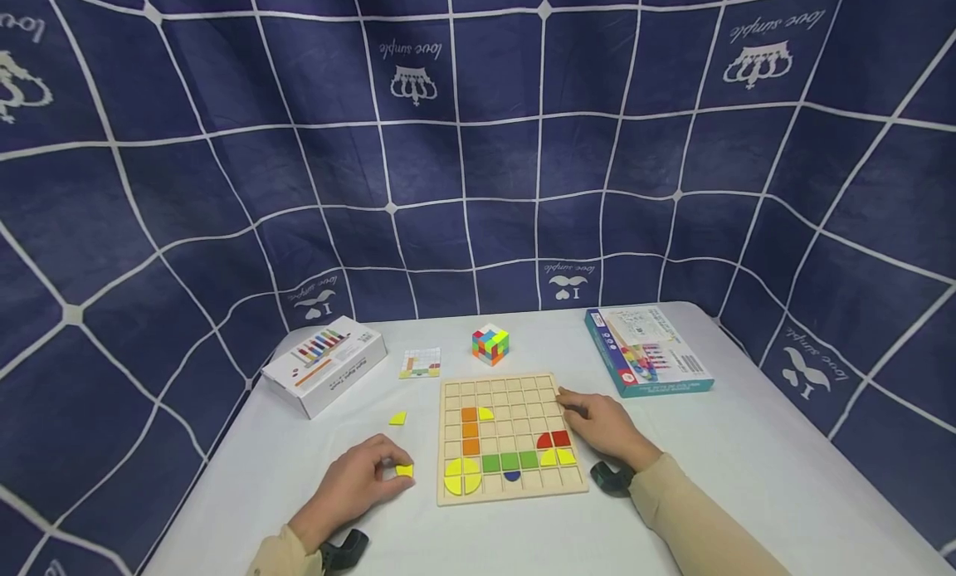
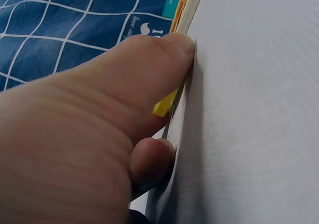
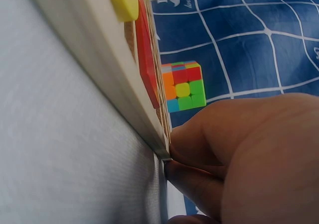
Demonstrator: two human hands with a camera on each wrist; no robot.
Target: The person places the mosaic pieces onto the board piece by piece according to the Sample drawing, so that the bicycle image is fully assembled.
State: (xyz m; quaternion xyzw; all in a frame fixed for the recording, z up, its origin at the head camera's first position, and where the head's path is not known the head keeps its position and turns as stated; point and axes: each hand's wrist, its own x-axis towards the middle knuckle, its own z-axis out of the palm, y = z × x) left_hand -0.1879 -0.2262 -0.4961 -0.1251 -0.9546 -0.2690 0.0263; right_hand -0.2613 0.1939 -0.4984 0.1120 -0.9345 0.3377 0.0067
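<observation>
My left hand (image 1: 360, 476) is low over the white table, left of the board, with thumb and index finger around a small yellow piece (image 1: 404, 471). In the left wrist view the yellow piece (image 2: 164, 104) shows behind the thumb; its full shape is hidden. A yellow quarter-circle piece (image 1: 398, 418) lies just beyond that hand. The wooden grid board (image 1: 515, 393) carries orange, green and red squares, yellow and red quarter circles, and a blue half circle. My right hand (image 1: 603, 427) holds the board's right edge, thumb and fingers at the rim (image 3: 162, 152).
Behind the board stands a colourful puzzle cube (image 1: 490, 344). A pattern card (image 1: 421, 363) lies beyond the board's left corner. A white box (image 1: 329, 364) is at the back left, a blue-edged box (image 1: 648, 352) at the back right. A blue checked curtain (image 1: 478, 161) hangs behind the table.
</observation>
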